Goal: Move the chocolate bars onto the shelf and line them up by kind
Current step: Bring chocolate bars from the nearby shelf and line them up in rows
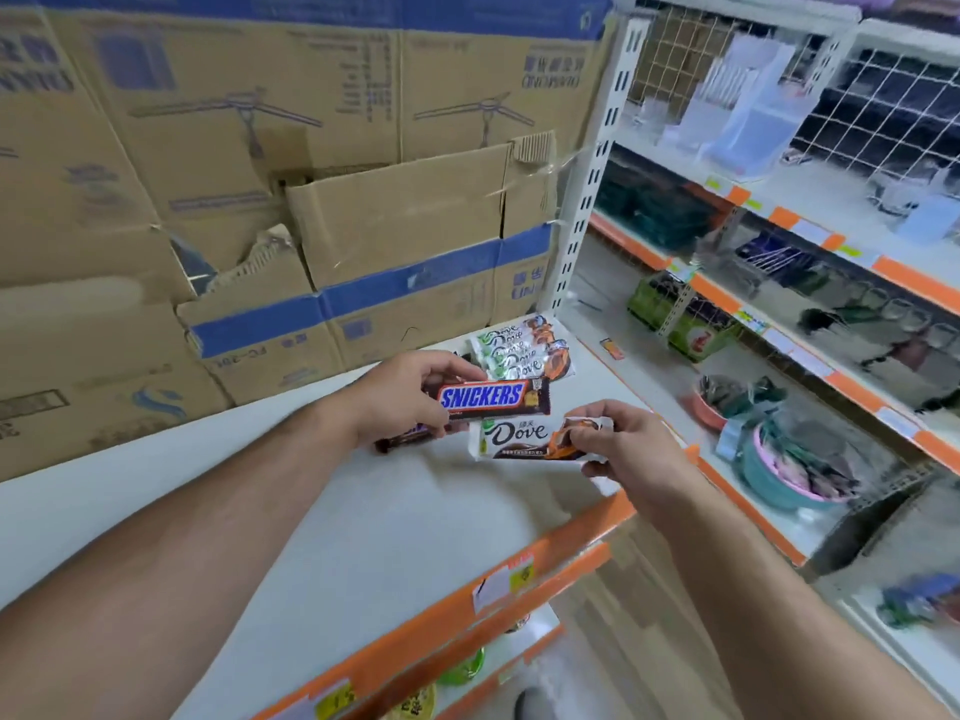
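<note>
Our left grip (405, 392) is curled round a Snickers bar (488, 397), thumb on the near edge and fingers over the far edge, label facing up. A second dark bar (400, 439) pokes out under the same hand, but we can't really tell how it's being held. Our right grip (634, 449) pinches the right end of a Dove bar (524, 439), which sits just in front of the Snickers bar with the two edges overlapping a bit.

Both bars are low over the white shelf (415, 537); whether they actually touch it we can't say. Just behind them, in the back right corner of the shelf, a row of Dove bars (524, 350) lies side by side. Cardboard boxes (363, 226) are stacked along the back. The front edge has an orange strip (587, 522) with a price tag (504, 579) on it. Off to the right, the next unit holds plastic bowls (779, 470).
</note>
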